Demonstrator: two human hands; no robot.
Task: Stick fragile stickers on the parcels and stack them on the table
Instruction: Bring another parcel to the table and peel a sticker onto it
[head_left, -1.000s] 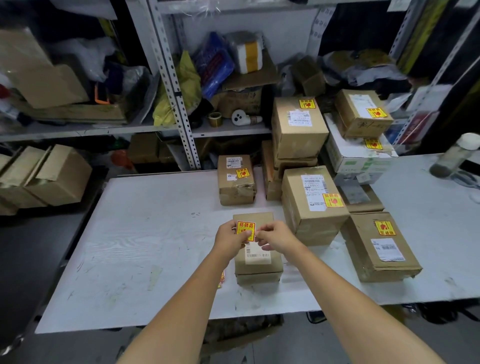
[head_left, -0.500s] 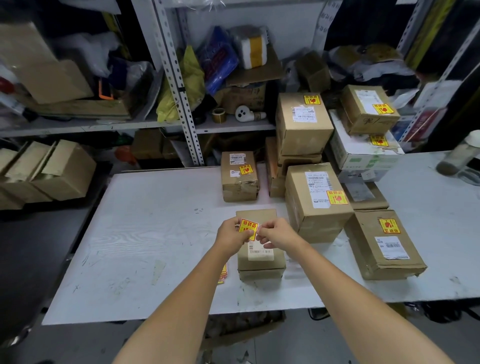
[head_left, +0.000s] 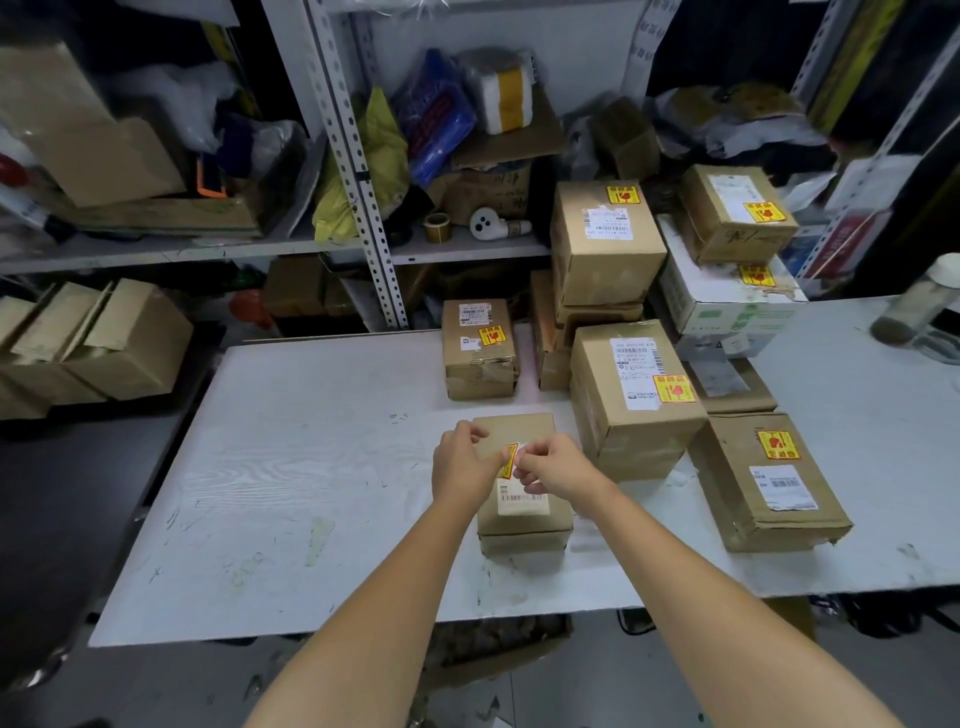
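Now fragile sticker (head_left: 509, 460) edge-on, no longer face-up, perhaps peeling, in pinching grip of left hand (head_left: 460, 467) and right hand (head_left: 554, 466)

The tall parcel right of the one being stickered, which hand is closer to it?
Right. The right hand sits just left of the tall parcel; the left hand is farther left, beyond the sticker both pinch.
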